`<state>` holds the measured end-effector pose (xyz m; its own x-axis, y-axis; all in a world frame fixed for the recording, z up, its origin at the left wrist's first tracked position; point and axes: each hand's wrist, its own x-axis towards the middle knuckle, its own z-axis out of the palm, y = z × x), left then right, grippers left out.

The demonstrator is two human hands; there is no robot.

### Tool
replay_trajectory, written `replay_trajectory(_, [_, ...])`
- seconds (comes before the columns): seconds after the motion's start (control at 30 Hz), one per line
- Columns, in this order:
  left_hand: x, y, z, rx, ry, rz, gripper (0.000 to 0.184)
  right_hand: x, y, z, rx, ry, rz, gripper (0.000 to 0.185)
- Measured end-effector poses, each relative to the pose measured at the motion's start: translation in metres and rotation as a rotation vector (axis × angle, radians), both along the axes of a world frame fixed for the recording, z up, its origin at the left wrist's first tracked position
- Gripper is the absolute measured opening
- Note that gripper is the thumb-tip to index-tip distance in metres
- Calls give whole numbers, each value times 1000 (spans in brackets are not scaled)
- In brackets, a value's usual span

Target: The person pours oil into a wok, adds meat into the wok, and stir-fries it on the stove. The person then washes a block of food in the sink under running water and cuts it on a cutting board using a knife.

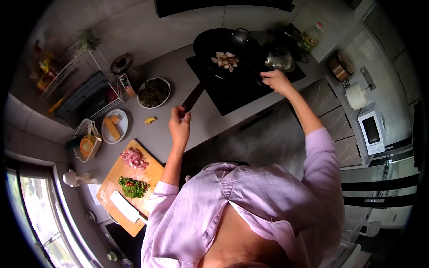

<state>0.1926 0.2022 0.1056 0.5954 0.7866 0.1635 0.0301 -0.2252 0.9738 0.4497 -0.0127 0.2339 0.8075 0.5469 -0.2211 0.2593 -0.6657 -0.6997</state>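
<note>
My left hand [179, 123] is wrapped round the long brown handle [195, 96] of a black wok [208, 42] on the cooktop. Pale sliced pieces of food [225, 60], perhaps meat, lie together in the wok. At the wok's right side, my right hand [278, 81] grips a thin dark spatula [254, 68] that reaches toward these pieces; its head is hard to make out against the black pan.
Left of me, a wooden cutting board [153, 167] bears sliced raw meat [134, 158], chopped green and red peppers [133, 187] and a cleaver [124, 206]. Nearby are a bowl of dark greens [154, 92] and a plate [124, 117]. An oil bottle [312, 38] and metal lid [280, 59] stand right.
</note>
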Motion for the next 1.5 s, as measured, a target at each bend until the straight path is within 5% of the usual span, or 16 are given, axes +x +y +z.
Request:
replay_trajectory(0.53, [-21,-7,2,-150,-89,-99,26,30,13,-42,56,87,-124,32])
replay_trajectory(0.6, [-24,-10,2,-153,-73,-81,30,24,4,-43,-87,-163,-66,33])
replay_trajectory(0.73, [-24,-9,-6,-120,-64,-97,32,25,5,-15,-67,-44,-92,37])
replay_trajectory(0.93, [-21,-10,-4,-127,-21,-85,33,26,24,-34,-164,-236,-27,32])
replay_trajectory(1.03, [-23,-9,-9,-109,-35,-92,33,36,14,-19,6,83,-63,36])
replay_trajectory(1.23, [-22,-11,-6,-135,-36,-91,33,29,22,-24,-40,-65,-61,30])
replay_trajectory(1.5, [-24,-11,-2,-142,-9,-90,36,27,17,-16,84,110,-135,37])
